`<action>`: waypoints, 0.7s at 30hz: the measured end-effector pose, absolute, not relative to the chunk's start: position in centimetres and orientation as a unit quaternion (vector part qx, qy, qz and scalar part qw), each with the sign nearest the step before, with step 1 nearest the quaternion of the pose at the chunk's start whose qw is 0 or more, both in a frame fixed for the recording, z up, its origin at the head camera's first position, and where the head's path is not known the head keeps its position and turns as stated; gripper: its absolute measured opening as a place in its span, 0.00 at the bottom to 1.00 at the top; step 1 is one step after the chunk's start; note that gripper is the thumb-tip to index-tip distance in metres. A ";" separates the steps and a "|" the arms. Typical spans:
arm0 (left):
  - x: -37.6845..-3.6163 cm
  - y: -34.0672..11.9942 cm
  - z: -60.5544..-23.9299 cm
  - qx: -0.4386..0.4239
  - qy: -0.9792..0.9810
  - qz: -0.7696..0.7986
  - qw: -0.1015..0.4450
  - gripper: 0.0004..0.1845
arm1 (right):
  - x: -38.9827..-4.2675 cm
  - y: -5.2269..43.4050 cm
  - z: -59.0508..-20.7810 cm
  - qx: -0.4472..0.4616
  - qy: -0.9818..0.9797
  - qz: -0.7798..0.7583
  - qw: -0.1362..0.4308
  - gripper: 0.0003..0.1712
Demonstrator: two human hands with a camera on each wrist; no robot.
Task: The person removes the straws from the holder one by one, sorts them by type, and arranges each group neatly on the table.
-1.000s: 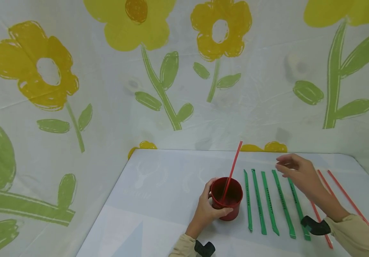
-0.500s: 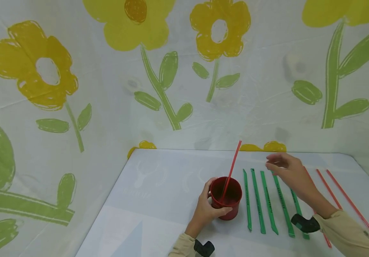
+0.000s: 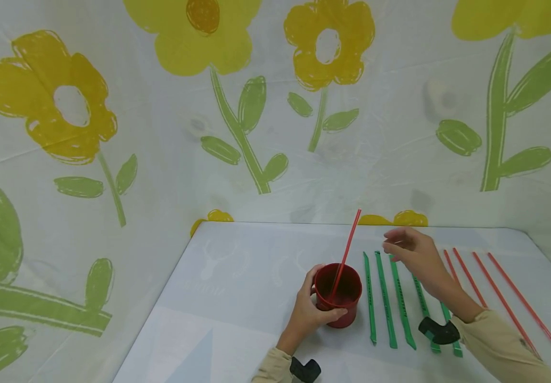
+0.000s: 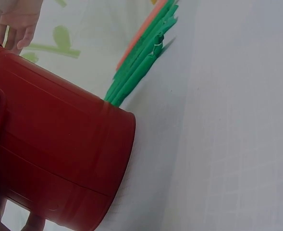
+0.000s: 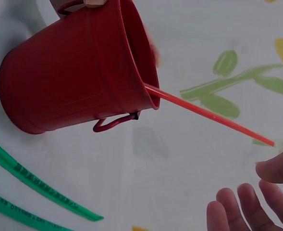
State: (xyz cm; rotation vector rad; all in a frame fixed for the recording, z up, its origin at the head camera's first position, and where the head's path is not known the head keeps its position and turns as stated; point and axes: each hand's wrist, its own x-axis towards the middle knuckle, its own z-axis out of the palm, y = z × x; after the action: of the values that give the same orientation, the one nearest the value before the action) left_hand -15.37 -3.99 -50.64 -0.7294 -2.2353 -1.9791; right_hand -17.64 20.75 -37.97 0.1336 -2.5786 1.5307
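Observation:
My left hand (image 3: 306,314) grips a small red bucket (image 3: 350,314), its thumb along the front below the rim. A red straw (image 3: 347,250) stands tilted inside, leaning right and jutting above the rim. In the right wrist view, small handles show on the bucket (image 5: 59,77). My right hand (image 3: 414,255), fingers loosely bent and holding nothing, hovers over the far ends of several green wrapped straws (image 3: 386,306). They lie in a row to the right of the bucket and carry dark print. Its forearm hides parts of some of them.
Several red straws (image 3: 502,298) lie slanted on the white table (image 3: 198,314), right of the green ones. A flower-patterned curtain (image 3: 170,133) hangs behind and to the left of the table. Dark straps (image 3: 440,331) circle both wrists.
My right hand has moved left above the green wrapped straws, uncovering more of the red straws. My left hand and the bucket with its straw have stayed in place.

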 end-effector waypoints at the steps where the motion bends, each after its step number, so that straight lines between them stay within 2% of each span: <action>1: -15.4 -4.0 -50.7 -0.238 -0.727 -0.643 0.036 0.46 | -17.7 20.6 -38.0 0.042 -0.856 0.510 0.069 0.19; 10: -15.4 -4.0 -50.6 -0.231 -0.730 -0.642 0.032 0.46 | -17.9 19.4 -38.2 0.033 -0.852 0.517 0.072 0.20; 21: -15.4 -4.0 -50.6 -0.232 -0.735 -0.636 0.034 0.46 | -19.0 17.8 -38.7 0.031 -0.836 0.546 0.049 0.22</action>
State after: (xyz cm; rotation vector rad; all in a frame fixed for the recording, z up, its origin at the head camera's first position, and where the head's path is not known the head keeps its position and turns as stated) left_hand -15.39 -4.01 -50.62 -0.7130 -2.2618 -1.9563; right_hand -19.01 17.77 -38.67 0.0956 -2.5480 1.6633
